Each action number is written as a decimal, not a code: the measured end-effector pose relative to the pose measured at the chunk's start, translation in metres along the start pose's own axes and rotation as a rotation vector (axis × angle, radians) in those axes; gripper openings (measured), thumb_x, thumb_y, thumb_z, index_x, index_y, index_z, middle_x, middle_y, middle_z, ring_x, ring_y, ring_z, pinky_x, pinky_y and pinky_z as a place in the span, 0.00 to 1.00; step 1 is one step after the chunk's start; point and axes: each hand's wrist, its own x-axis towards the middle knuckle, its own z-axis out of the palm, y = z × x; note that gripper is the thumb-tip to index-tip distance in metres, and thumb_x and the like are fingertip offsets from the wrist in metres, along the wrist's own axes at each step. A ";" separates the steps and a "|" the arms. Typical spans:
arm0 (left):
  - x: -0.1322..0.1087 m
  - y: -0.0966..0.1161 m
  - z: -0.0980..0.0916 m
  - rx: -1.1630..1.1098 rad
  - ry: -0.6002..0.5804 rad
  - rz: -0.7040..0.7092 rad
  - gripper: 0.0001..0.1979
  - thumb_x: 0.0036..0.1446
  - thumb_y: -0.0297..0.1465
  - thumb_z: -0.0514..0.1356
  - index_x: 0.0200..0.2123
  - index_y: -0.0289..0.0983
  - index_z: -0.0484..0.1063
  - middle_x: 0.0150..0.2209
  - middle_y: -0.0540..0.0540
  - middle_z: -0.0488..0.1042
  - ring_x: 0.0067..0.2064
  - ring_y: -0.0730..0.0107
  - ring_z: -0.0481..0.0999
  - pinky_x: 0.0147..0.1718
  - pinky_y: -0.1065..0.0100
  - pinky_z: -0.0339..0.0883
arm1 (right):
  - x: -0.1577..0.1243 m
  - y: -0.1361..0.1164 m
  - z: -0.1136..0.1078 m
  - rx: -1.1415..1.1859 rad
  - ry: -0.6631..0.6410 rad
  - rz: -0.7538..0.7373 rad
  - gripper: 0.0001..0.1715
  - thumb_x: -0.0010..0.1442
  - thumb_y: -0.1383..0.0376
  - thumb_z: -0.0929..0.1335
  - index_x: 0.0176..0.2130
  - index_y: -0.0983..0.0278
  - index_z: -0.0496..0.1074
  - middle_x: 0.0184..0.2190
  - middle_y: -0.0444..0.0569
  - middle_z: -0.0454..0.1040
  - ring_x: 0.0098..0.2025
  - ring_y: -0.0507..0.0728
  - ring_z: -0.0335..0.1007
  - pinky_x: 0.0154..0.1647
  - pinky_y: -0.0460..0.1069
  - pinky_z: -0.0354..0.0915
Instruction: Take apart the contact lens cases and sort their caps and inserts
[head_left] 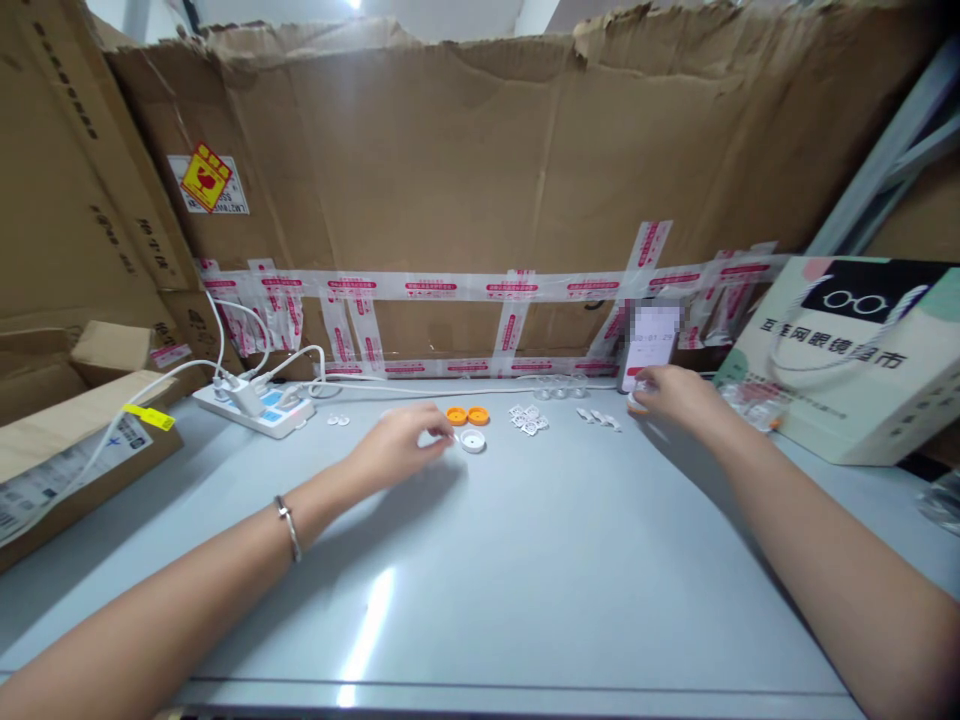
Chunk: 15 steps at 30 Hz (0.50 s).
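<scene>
My left hand (401, 443) is pinched just left of a round white cap-like piece (472, 441). A sliver of white shows at its fingertips, too small to name. Behind that piece, two round orange pieces (466, 416) lie side by side. My right hand (671, 393) reaches to the foot of an upright phone (650, 338). Its fingers are closed around something small with white and orange showing, mostly hidden. Between the hands lie a cluster of small white patterned pieces (529, 420) and several small white curved pieces (598, 418).
Clear round pieces (561, 387) line the back of the grey table (480, 580). A white power strip (255, 405) with cables stands at left, near small white discs (338, 420). A paper bag (847, 360) stands at right. Large cardboard (450, 180) walls the back.
</scene>
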 end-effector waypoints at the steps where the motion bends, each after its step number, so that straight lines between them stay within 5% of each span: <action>1: 0.002 -0.008 -0.011 0.028 0.033 -0.032 0.07 0.53 0.30 0.54 0.31 0.36 0.71 0.32 0.47 0.73 0.34 0.71 0.72 0.35 0.71 0.63 | -0.002 -0.004 -0.005 0.021 0.029 -0.004 0.19 0.51 0.65 0.62 0.42 0.71 0.71 0.41 0.65 0.72 0.42 0.65 0.69 0.35 0.52 0.59; 5: 0.005 -0.052 -0.058 0.252 0.033 -0.224 0.08 0.49 0.32 0.54 0.28 0.35 0.71 0.31 0.47 0.74 0.34 0.69 0.72 0.35 0.72 0.62 | -0.012 -0.032 -0.022 0.260 0.149 -0.051 0.17 0.51 0.63 0.63 0.40 0.66 0.71 0.40 0.55 0.73 0.40 0.60 0.69 0.39 0.51 0.62; 8: -0.003 -0.084 -0.082 0.345 -0.252 -0.409 0.07 0.44 0.30 0.55 0.26 0.37 0.72 0.28 0.49 0.75 0.31 0.69 0.72 0.29 0.73 0.61 | -0.031 -0.065 -0.031 0.542 0.113 -0.178 0.16 0.51 0.60 0.64 0.39 0.64 0.70 0.38 0.51 0.74 0.36 0.56 0.69 0.38 0.51 0.64; 11: -0.012 -0.104 -0.089 0.443 -0.456 -0.554 0.08 0.39 0.28 0.55 0.25 0.38 0.72 0.27 0.48 0.75 0.30 0.67 0.72 0.27 0.73 0.60 | -0.055 -0.095 -0.034 0.713 -0.016 -0.367 0.16 0.52 0.59 0.64 0.39 0.64 0.70 0.39 0.51 0.73 0.36 0.55 0.69 0.39 0.51 0.65; 15: -0.017 -0.117 -0.083 0.473 -0.488 -0.628 0.08 0.36 0.29 0.55 0.24 0.36 0.72 0.27 0.46 0.75 0.30 0.65 0.72 0.26 0.72 0.59 | -0.080 -0.118 -0.030 0.722 -0.215 -0.620 0.15 0.54 0.60 0.63 0.42 0.62 0.70 0.41 0.50 0.72 0.40 0.56 0.67 0.44 0.52 0.64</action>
